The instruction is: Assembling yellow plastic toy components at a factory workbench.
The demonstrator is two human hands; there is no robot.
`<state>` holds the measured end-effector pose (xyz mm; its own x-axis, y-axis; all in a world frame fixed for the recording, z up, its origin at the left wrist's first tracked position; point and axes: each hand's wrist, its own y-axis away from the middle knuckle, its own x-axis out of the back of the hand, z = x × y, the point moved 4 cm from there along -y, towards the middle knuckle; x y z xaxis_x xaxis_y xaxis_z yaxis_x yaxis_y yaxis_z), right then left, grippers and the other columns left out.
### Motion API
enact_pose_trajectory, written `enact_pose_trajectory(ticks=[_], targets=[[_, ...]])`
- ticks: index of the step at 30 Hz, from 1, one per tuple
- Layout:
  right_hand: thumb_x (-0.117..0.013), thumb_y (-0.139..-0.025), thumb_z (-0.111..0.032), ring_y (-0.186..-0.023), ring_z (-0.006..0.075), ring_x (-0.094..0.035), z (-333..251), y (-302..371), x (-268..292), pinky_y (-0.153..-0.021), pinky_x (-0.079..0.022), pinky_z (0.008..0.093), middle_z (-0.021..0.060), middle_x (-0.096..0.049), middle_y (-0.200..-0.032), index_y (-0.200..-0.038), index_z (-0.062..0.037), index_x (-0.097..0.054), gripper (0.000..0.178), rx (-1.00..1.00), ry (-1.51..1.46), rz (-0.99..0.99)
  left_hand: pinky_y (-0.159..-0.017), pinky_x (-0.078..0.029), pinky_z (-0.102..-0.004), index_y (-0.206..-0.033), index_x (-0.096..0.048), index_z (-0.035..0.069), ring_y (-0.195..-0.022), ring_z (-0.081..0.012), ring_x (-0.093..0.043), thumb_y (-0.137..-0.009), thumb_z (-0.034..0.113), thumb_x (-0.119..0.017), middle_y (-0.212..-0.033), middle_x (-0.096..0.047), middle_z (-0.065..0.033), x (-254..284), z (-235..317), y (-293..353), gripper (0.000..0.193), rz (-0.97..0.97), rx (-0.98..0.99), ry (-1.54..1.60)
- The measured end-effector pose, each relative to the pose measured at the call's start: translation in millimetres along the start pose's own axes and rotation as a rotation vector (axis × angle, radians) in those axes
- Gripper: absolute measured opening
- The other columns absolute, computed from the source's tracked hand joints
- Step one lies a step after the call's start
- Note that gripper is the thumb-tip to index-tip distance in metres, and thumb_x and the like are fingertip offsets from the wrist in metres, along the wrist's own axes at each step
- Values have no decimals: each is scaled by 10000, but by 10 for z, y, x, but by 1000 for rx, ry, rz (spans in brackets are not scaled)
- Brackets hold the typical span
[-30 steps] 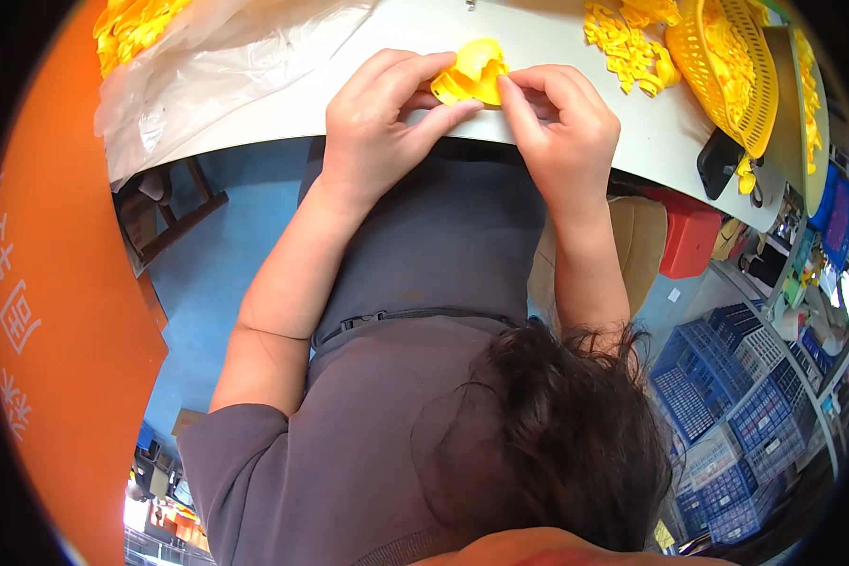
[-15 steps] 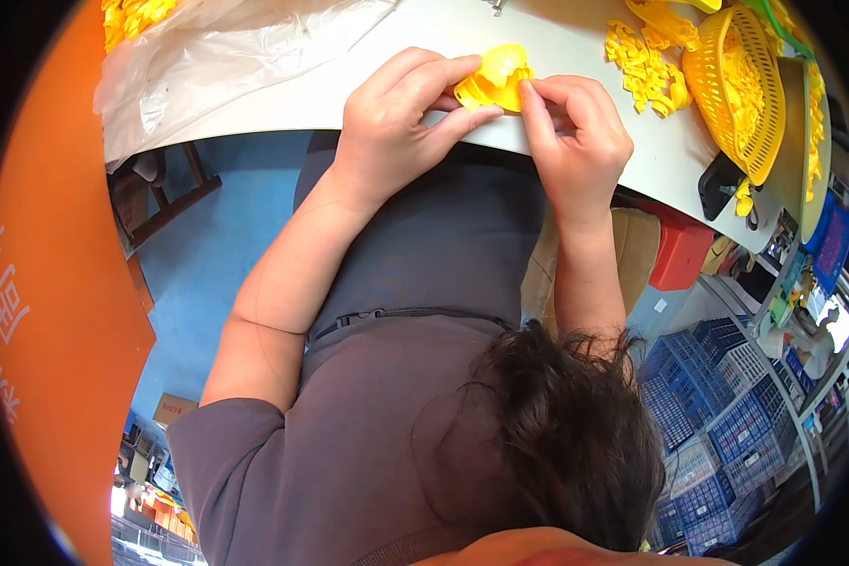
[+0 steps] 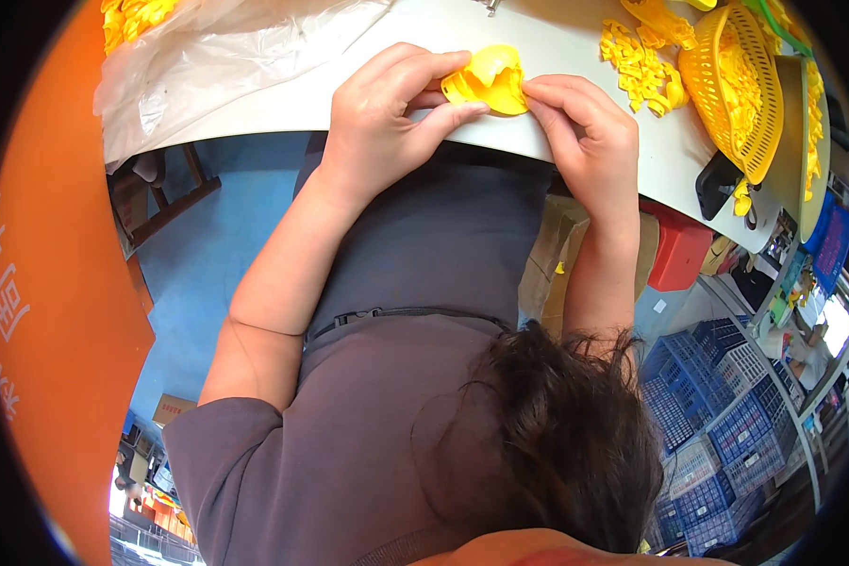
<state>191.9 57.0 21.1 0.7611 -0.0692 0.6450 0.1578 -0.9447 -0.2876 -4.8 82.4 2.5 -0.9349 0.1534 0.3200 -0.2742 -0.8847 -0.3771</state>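
Note:
A glossy yellow hollow plastic shell, rounded with an uneven opening, is held just above the front edge of the white table. My left hand pinches its left side between thumb and fingers. At the right rim, my right hand has its thumb and fingertips closed together against the edge. What lies between those right fingertips is too small to make out clearly, and the shell's underside is hidden.
Crumpled clear plastic sheeting covers the table's left part. Yellow pieces lie at right beside a yellow basket of small yellow parts. A black phone sits near the edge. Below are a cardboard box, a red bin and stacked blue crates.
The shell has turned, so its opening shows more, and has shifted slightly left with my left hand. My right hand has moved a little right, and a yellow bit now shows at the cardboard box.

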Motion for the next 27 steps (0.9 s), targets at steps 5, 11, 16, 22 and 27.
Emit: enact_pose_trajectory(ticks=[5, 11, 16, 22, 27], targets=[[-718, -812, 61, -864, 212, -692, -5, 24, -12, -744, -546, 268, 117, -702, -941, -938, 29, -718, 130, 33, 53, 9, -654, -584, -212, -1114, -703, -3, -761, -96, -644, -736, 2, -833, -898, -649, -75, -12, -17, -15, 400, 7, 4, 19], [-721, -854, -1, -883, 139, -658, 16, 105, 363, -726, -533, 238, 67, -680, -1010, -1068, -18, -717, 216, -189, -91, 340, -625, -588, -252, -1096, -700, 5, -723, -145, -660, -733, 58, -846, -865, -645, -88, 27, 19, -14, 395, -35, -42, -56], [-782, -845, -211, -977, 142, -670, 821, 150, 2051, -789, -523, 259, 103, -726, -1051, -1191, -17, -685, 408, -539, 467, 551, -660, -598, -240, -1120, -693, -4, -757, -138, -652, -734, 29, -844, -899, -649, -94, -9, -41, 28, 416, -61, 66, 51], [-749, -852, -376, -1044, 209, -672, 1071, -192, 2003, -921, -489, 302, 98, -716, -1140, -1175, -56, -709, 456, -509, 637, 82, -676, -601, -235, -1128, -686, -8, -759, -134, -657, -732, 13, -840, -912, -646, -102, -5, -23, 22, 425, -68, 67, 33], [-738, -876, -309, -1033, 183, -665, 1183, -198, 2005, -926, -483, 288, 99, -717, -1123, -1153, -32, -712, 394, -577, 366, -39, -678, -600, -236, -1124, -682, -6, -756, -134, -660, -733, 17, -841, -919, -648, -101, 7, -10, 13, 423, -69, 51, -12]])
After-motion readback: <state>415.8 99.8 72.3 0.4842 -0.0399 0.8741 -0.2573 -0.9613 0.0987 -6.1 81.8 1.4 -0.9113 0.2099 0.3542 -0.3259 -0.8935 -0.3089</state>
